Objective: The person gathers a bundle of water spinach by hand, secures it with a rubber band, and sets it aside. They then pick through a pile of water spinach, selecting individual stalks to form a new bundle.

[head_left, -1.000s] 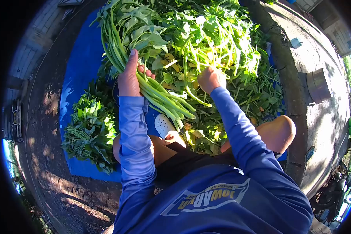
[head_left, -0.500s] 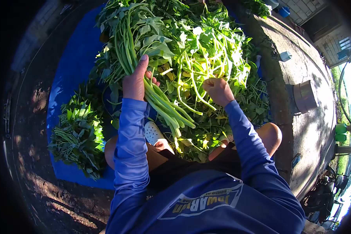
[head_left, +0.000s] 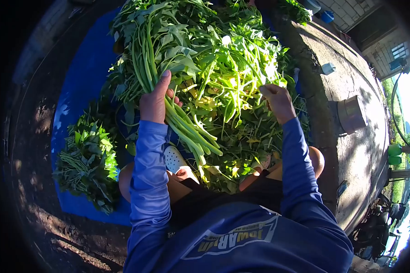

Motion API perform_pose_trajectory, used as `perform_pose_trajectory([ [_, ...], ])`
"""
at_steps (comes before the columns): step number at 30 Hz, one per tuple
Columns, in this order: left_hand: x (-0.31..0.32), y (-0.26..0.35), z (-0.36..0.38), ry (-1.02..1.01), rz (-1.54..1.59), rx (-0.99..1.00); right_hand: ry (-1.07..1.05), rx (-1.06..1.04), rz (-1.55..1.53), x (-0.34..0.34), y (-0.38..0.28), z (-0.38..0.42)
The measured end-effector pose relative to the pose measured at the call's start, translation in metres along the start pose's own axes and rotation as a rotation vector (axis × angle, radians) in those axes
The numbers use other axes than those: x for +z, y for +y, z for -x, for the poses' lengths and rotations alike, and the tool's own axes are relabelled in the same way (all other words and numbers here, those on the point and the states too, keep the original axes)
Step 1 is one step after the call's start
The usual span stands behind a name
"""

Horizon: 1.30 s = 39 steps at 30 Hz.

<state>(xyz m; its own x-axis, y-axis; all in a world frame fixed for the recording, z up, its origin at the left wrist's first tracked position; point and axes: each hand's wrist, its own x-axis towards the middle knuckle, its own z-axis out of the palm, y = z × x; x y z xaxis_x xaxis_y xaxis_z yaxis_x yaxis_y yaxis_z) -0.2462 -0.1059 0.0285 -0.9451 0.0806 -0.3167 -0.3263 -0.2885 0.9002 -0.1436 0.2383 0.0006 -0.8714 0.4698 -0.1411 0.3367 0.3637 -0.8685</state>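
My left hand (head_left: 154,102) is closed around a thick bunch of water spinach (head_left: 146,57), thumb lying along the stems. The pale cut ends (head_left: 198,143) stick out below the hand toward my feet, and the leaves spread away at the top. At the right side of a large sunlit heap of loose water spinach (head_left: 234,68), my right hand (head_left: 278,102) has its fingers pinched together close to some stems. Whether a stem is between those fingertips is hard to see against the bright greens.
A blue tarp (head_left: 84,68) lies under the greens. Left of my knee rests another bundle of greens (head_left: 89,161). My foot in a white perforated clog (head_left: 173,159) is beneath the stem ends. To the right runs a concrete ledge (head_left: 364,168) with a metal container (head_left: 352,113) on it.
My right hand has moved right and slightly up, still with fingers closed. Loose stems that hung beside it have shifted. My left hand keeps hold of the bunch.
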Motion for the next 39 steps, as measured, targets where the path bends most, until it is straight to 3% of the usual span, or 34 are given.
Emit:
perform_pose_trajectory([
  [5, 0.012, -0.013, -0.005, -0.075, -0.008, -0.002, -0.027, -0.052, -0.282, -0.028, -0.045, 0.053],
  [6, 0.016, -0.013, -0.003, -0.114, -0.005, 0.099, -0.001, -0.037, -0.319, -0.027, -0.053, 0.062],
  [8, 0.019, -0.023, -0.004, -0.090, 0.016, 0.112, 0.047, -0.006, -0.393, -0.024, -0.065, 0.075],
  [14, 0.022, -0.042, 0.000, -0.099, 0.012, 0.127, 0.063, -0.147, -0.578, -0.017, -0.067, 0.073],
  [16, 0.020, -0.038, 0.006, -0.119, -0.049, 0.049, 0.064, -0.228, -0.611, -0.022, -0.066, 0.072],
  [18, 0.016, -0.054, 0.003, -0.151, -0.087, -0.046, 0.087, -0.083, -0.230, -0.016, -0.033, 0.043],
  [20, 0.025, -0.069, -0.004, -0.126, 0.023, -0.133, 0.127, -0.248, -0.303, -0.024, -0.039, 0.053],
  [23, 0.022, -0.097, 0.004, -0.118, 0.018, -0.216, 0.229, -0.200, -0.538, -0.025, -0.064, 0.060],
  [24, 0.024, -0.103, 0.006, -0.125, 0.007, -0.214, 0.237, -0.202, -0.374, -0.026, -0.065, 0.060],
  [30, 0.034, -0.111, 0.008, -0.097, 0.054, -0.197, 0.342, -0.289, -0.299, 0.036, -0.063, 0.054],
  [31, 0.035, -0.112, 0.008, -0.111, 0.083, -0.181, 0.374, -0.356, -0.110, 0.047, -0.057, 0.050],
  [34, 0.035, -0.120, 0.006, -0.125, 0.044, -0.223, 0.225, -0.466, 0.039, 0.095, -0.052, 0.068],
  [35, 0.032, -0.122, 0.005, -0.139, -0.001, -0.277, 0.086, -0.441, 0.061, 0.114, -0.036, 0.071],
  [36, 0.029, -0.130, 0.002, -0.079, -0.077, -0.179, -0.047, -0.412, 0.082, 0.131, -0.019, 0.075],
  [38, 0.029, -0.150, -0.005, -0.142, 0.073, -0.111, -0.128, -0.442, 0.177, 0.139, -0.027, 0.086],
  [39, 0.028, -0.146, -0.004, -0.121, 0.085, -0.150, -0.171, -0.475, 0.204, 0.141, -0.027, 0.084],
])
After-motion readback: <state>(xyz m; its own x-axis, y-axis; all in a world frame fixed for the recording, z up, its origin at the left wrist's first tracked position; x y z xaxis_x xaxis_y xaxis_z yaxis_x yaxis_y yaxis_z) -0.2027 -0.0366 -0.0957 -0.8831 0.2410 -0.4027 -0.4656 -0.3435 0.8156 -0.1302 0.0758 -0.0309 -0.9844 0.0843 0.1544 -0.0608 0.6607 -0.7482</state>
